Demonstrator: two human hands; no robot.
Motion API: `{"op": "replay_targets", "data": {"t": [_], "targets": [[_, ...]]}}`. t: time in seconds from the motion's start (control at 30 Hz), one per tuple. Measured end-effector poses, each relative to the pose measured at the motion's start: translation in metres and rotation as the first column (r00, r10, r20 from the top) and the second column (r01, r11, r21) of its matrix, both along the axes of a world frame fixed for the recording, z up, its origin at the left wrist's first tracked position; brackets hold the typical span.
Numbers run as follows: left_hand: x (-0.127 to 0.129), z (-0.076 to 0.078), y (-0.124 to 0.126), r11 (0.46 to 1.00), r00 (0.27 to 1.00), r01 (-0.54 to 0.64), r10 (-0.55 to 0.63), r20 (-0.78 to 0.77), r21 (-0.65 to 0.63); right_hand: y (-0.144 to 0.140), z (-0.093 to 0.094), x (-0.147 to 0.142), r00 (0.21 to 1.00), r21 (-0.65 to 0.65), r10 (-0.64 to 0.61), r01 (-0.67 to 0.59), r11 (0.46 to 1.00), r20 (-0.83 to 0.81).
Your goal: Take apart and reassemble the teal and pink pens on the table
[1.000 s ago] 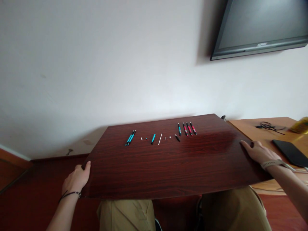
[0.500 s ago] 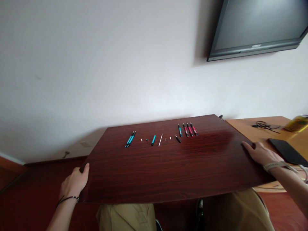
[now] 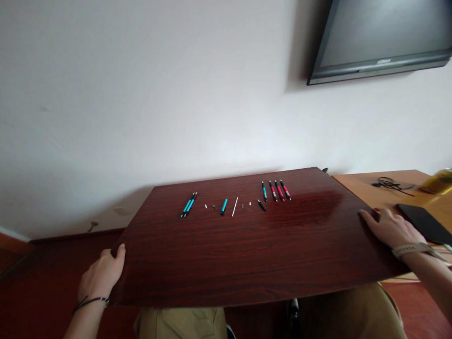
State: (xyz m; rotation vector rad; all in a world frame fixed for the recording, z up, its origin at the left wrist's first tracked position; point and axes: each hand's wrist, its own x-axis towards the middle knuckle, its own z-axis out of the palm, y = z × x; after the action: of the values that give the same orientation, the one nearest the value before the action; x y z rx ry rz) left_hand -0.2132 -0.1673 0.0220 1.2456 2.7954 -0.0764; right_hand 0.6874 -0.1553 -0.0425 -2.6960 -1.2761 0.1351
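Observation:
My left hand (image 3: 102, 272) grips the left edge of a dark red-brown wooden table (image 3: 247, 259), thumb on top and fingers over the side. On the right edge, my right hand (image 3: 391, 228) holds on in the same way. Far from both hands, two blue pens (image 3: 189, 205) lie at the left. Mid-table lie pen parts in a row: a blue barrel (image 3: 224, 206), a white refill (image 3: 235, 206), a black grip piece (image 3: 262, 205), a spring (image 3: 242, 205) and small white bits (image 3: 250, 204). Behind them at the right are another blue pen (image 3: 264, 191) and several red pens (image 3: 278, 190).
A lighter wooden table (image 3: 353, 181) adjoins at the right, bearing a black cable (image 3: 390, 184), a dark flat device (image 3: 423, 222) and a yellow package (image 3: 438, 182). A wall-mounted screen (image 3: 384, 37) hangs above. My knees (image 3: 183, 322) are under the front edge.
The view has shifted slightly, so the table's front edge sits a little lower. Both hands stay on the table's edges, and the pens and parts keep their places.

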Motion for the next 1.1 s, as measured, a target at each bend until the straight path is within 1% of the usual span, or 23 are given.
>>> {"op": "replay_targets", "data": {"t": [0.07,0.1,0.17,0.2,0.23,0.27,0.3,0.33,0.4,0.43,0.47,0.53,0.57,0.63,0.7,0.73,0.77,0.83,0.93,1.03,1.1], "targets": [[-0.005,-0.003,0.002,1.0,1.0,0.004,-0.004,-0.009,-0.004,-0.003,0.004,-0.008,0.994,0.065,-0.004,-0.004,0.998,0.113],[-0.006,-0.004,0.003,1.0,1.0,0.016,-0.016,-0.011,0.001,-0.004,0.006,-0.014,0.987,0.101,0.012,-0.029,0.994,0.162],[-0.006,-0.005,0.004,0.998,0.998,0.061,-0.061,-0.006,0.024,-0.001,0.014,-0.028,0.966,0.168,0.052,-0.096,0.981,0.251],[-0.003,-0.005,0.005,0.996,0.996,0.084,-0.084,-0.009,0.041,0.003,0.019,-0.038,0.959,0.196,0.073,-0.13,0.972,0.272],[0.002,-0.005,0.006,0.992,0.994,0.112,-0.111,-0.022,0.065,0.008,0.026,-0.05,0.952,0.223,0.122,-0.188,0.956,0.28],[0.01,-0.003,0.007,0.989,0.991,0.127,-0.124,-0.039,0.081,0.013,0.034,-0.065,0.94,0.249,0.209,-0.277,0.928,0.269],[0.021,-0.001,0.01,0.985,0.989,0.131,-0.122,-0.089,0.115,0.019,0.043,-0.083,0.915,0.292,0.316,-0.383,0.876,0.251],[0.034,0.001,0.013,0.972,0.978,0.176,-0.156,-0.138,0.153,0.026,0.053,-0.104,0.877,0.348,0.423,-0.48,0.806,0.23],[0.067,0.009,0.023,0.936,0.949,0.288,-0.25,-0.192,0.204,0.038,0.07,-0.149,0.78,0.422,0.592,-0.616,0.665,0.203],[0.085,0.014,0.029,0.901,0.924,0.363,-0.315,-0.217,0.239,0.045,0.077,-0.174,0.724,0.434,0.661,-0.67,0.603,0.2],[0.105,0.02,0.036,0.853,0.893,0.439,-0.38,-0.241,0.282,0.051,0.082,-0.197,0.673,0.436,0.713,-0.712,0.551,0.198],[0.145,0.03,0.052,0.731,0.815,0.579,-0.525,-0.244,0.362,0.067,0.086,-0.24,0.599,0.431,0.771,-0.767,0.476,0.215],[0.164,0.035,0.061,0.657,0.765,0.639,-0.601,-0.233,0.401,0.076,0.085,-0.258,0.578,0.428,0.782,-0.783,0.451,0.234],[0.202,0.04,0.078,0.487,0.637,0.731,-0.737,-0.224,0.478,0.093,0.079,-0.285,0.536,0.414,0.794,-0.817,0.402,0.286],[0.237,0.039,0.093,0.317,0.491,0.783,-0.843,-0.219,0.535,0.107,0.071,-0.302,0.52,0.421,0.789,-0.828,0.372,0.327],[0.253,0.036,0.1,0.256,0.43,0.795,-0.878,-0.212,0.55,0.112,0.067,-0.307,0.519,0.433,0.786,-0.826,0.36,0.336],[0.268,0.033,0.106,0.217,0.379,0.805,-0.904,-0.198,0.552,0.115,0.062,-0.31,0.522,0.448,0.782,-0.821,0.353,0.341],[0.297,0.025,0.116,0.185,0.316,0.826,-0.934,-0.165,0.532,0.116,0.054,-0.312,0.535,0.482,0.778,-0.804,0.349,0.33],[0.331,0.014,0.125,0.159,0.265,0.85,-0.953,-0.146,0.503,0.112,0.044,-0.309,0.523,0.472,0.808,-0.804,0.362,0.27],[0.353,0.007,0.13,0.146,0.248,0.855,-0.958,-0.144,0.498,0.108,0.039,-0.307,0.528,0.475,0.825,-0.789,0.389,0.202],[0.361,0.002,0.13,0.123,0.235,0.85,-0.958,-0.161,0.511,0.107,0.039,-0.308,0.537,0.493,0.828,-0.771,0.403,0.162]]}}
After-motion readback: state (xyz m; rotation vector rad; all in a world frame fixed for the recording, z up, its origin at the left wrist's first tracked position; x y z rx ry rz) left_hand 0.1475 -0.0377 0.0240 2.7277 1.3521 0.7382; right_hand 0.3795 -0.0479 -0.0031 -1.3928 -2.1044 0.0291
